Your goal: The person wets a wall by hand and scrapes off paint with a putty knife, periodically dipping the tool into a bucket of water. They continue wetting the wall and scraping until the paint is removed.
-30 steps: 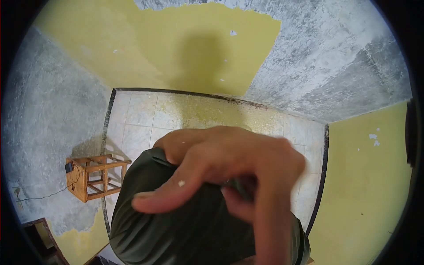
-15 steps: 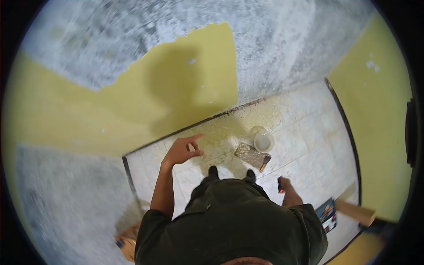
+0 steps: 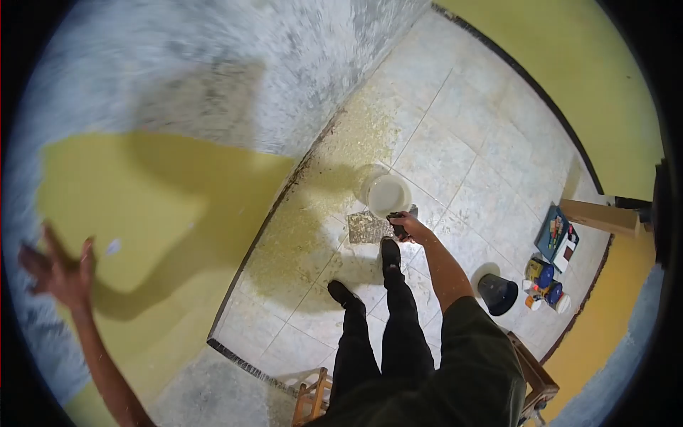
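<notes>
My left hand is raised at the far left with its fingers spread, in front of the partly stripped wall with its yellow paint patch. Nothing is in it. My right hand is closed around a dark-handled tool, whose working end I cannot make out. From this view that hand overlaps a speckled rectangular board lying on the floor. Just beyond it stands a white bucket with pale contents.
Yellow paint flakes litter the tiled floor along the wall. To the right are a black bucket, several jars, a blue tray of small items and a cardboard box. A wooden chair stands at the bottom.
The view has swung to the right and the body has turned. My left hand has moved out left and spread its fingers; my right hand has come forward over the board with the dark tool.
</notes>
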Available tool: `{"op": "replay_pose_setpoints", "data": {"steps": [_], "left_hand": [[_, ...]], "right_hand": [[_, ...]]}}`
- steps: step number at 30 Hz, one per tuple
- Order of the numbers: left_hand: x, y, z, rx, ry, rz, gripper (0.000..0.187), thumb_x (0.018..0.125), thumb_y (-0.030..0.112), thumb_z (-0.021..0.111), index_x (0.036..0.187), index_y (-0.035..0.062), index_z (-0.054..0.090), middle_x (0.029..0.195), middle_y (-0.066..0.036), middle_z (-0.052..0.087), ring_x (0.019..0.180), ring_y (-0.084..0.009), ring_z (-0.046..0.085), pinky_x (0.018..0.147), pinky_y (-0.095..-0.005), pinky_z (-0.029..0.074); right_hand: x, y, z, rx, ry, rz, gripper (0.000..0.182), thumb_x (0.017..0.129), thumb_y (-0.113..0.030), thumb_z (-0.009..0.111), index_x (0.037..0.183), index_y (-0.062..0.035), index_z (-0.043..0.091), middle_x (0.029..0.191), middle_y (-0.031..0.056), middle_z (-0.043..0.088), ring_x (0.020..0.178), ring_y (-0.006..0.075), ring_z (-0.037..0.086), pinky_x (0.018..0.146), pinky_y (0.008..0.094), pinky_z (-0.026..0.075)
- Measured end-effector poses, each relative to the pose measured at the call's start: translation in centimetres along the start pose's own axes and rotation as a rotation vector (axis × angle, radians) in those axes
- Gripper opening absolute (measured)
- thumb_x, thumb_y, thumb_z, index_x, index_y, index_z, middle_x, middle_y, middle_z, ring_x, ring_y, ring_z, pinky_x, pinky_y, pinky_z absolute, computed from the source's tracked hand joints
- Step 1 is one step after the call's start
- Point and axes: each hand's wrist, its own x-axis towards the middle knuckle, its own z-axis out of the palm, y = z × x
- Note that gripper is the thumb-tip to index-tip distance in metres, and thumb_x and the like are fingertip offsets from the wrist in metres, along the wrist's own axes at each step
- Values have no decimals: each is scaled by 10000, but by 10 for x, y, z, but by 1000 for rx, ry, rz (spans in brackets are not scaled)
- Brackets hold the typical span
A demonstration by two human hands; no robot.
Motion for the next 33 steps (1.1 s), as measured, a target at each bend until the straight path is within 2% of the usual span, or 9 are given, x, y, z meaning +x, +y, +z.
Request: {"op": "replay_pose_setpoints", "data": {"steps": [2, 4, 5, 10, 19, 22, 24, 27, 33], "left_hand": [[-12, -15, 27, 55, 32, 141, 766, 829, 644, 623, 1421, 177, 488, 1499, -198, 354, 1372, -359, 338, 1069, -501, 318], [-117, -124, 56, -64, -408, -124, 783, 863, 574, 631, 1394, 23, 464, 1416, -158, 480, 1254, -298, 491, 1003, -404, 426], [-104, -94, 54, -72, -435, -84, 783, 863, 574, 631, 1394, 23, 464, 1416, -158, 480, 1254, -298, 491, 1003, -404, 426], [-128, -116, 59, -177, -626, -132, 638, 899, 532, 580, 1292, 42, 472, 1249, -118, 474, 1091, -256, 477, 878, -363, 430], [-106, -168, 67, -332, -849, -408, 409, 964, 458, 490, 1109, 76, 487, 949, -47, 463, 797, -180, 452, 653, -288, 436], [-101, -191, 54, -372, -876, -556, 353, 986, 433, 459, 1048, 87, 491, 849, -23, 459, 699, -154, 443, 578, -263, 438], [-103, -203, 44, -402, -883, -667, 327, 1000, 417, 439, 1007, 94, 495, 783, -7, 456, 634, -137, 438, 528, -246, 440], [-121, -254, 33, -450, -900, -830, 310, 1022, 392, 409, 946, 106, 500, 683, 17, 453, 536, -112, 429, 453, -221, 442], [-112, -206, 34, -383, -809, -662, 349, 1004, 436, 405, 1005, 98, 492, 774, -1, 455, 635, -144, 422, 520, -254, 433]], "right_hand": [[89, 21, -9, -111, 187, -14, 487, 817, -344, 721, 1155, -31, 564, 754, 71, 610, 516, 179, 577, 368, 349, 449], [189, 68, -23, -244, 322, -194, 621, 766, -395, 756, 1206, -4, 557, 1031, 192, 667, 974, 330, 641, 784, 418, 541], [235, 89, -33, -479, 402, -131, 657, 751, -432, 758, 1235, -38, 553, 1095, 253, 641, 1073, 415, 602, 935, 439, 478], [311, 94, -26, -860, 377, 127, 867, 730, -487, 758, 1432, -121, 405, 1370, 270, 460, 1229, 436, 502, 1031, 457, 427], [369, 150, -24, -960, 294, 307, 404, 803, -335, 642, 1073, -38, 694, 1119, 202, 675, 1073, 310, 648, 938, 416, 504], [342, 137, -29, -779, 381, 195, 428, 794, -316, 656, 1089, -8, 673, 997, 191, 700, 984, 298, 678, 883, 404, 521], [330, 139, -47, -102, 95, 186, 313, 812, -259, 651, 1020, -28, 685, 883, 128, 705, 826, 203, 697, 737, 354, 554], [292, 105, -58, 10, 54, 145, 292, 805, -226, 667, 1016, -24, 669, 809, 86, 676, 795, 121, 672, 672, 338, 551], [336, 148, -63, -869, 370, -225, 341, 785, -203, 636, 1084, -42, 668, 990, 180, 697, 905, 274, 687, 757, 499, 548]]}}
